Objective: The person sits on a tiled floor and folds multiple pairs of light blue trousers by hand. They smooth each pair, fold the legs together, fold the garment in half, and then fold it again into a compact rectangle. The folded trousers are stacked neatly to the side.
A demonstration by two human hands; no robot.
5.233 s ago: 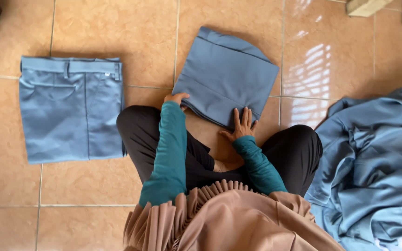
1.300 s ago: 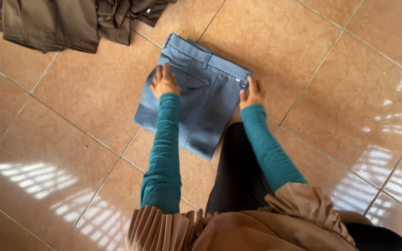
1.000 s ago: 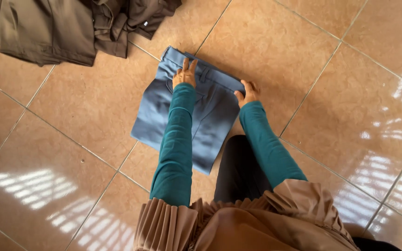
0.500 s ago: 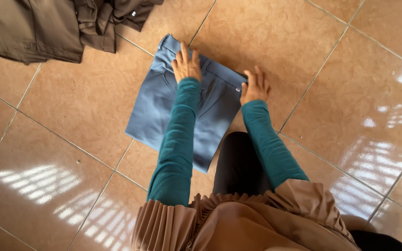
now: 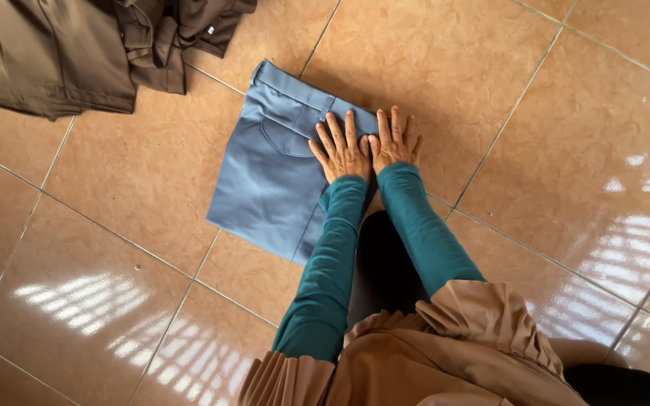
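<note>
- Two hands lie flat, side by side, on the folded blue-grey trousers, just above the centre of the frame.
- Left hand: palm down, fingers spread and pointing toward the top of the frame, pressed on the cloth just right of the curved pocket seam. It grips nothing.
- Right hand: palm down, fingers spread, set on the right-hand edge of the garment near its waistband corner. Its thumb meets the thumb of the left hand. It grips nothing.
- The trousers rest on the tiled floor as a flat, roughly square bundle, tilted so the waistband runs from upper left down to the right. Belt loops show along that band. The lower right part of the bundle is hidden behind the forearms.
- Both forearms are covered in teal sleeves and run close together from the lower centre up to the hands.
- A pleated tan garment fills the bottom of the frame, worn by the person; a dark-clad leg shows between the sleeves.
- A heap of brown clothing lies in the upper left corner, near the blue-grey bundle but not touching it.
- The floor tiles are glossy orange-brown with bright window reflections at lower left and at right.
</note>
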